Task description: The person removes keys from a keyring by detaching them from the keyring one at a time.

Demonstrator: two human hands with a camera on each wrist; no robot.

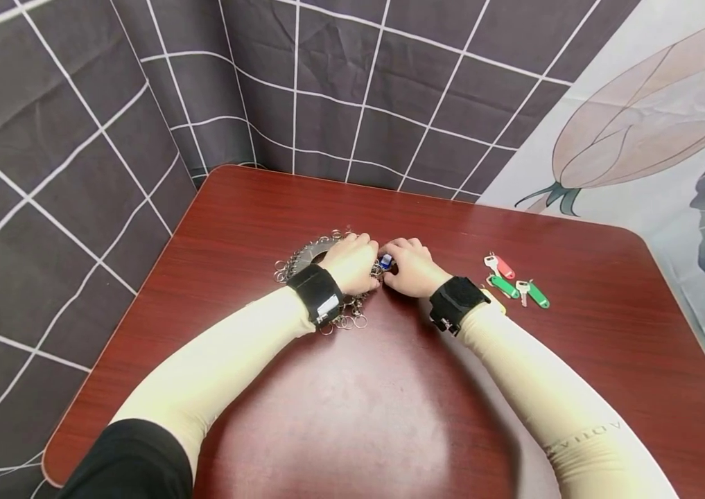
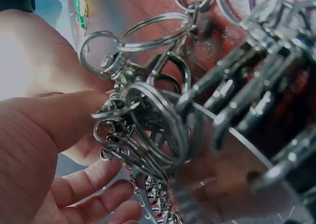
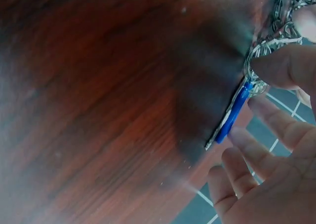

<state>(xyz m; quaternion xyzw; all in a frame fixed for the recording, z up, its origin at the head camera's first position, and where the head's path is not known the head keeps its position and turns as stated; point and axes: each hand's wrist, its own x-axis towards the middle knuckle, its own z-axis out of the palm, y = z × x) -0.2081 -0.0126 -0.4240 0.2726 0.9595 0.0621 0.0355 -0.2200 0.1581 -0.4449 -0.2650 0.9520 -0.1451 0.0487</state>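
Both hands meet mid-table on the red wooden table [image 1: 265, 208]. Left hand [image 1: 349, 263] grips a bunch of metal key rings [image 2: 148, 130], fingers curled round it; more rings spill out left and near of the wrist. Right hand [image 1: 411, 267], just right and touching, pinches a blue-tagged key [image 3: 233, 113] at the bunch's right edge. Red and green tagged keys [image 1: 514, 281] lie apart to the right.
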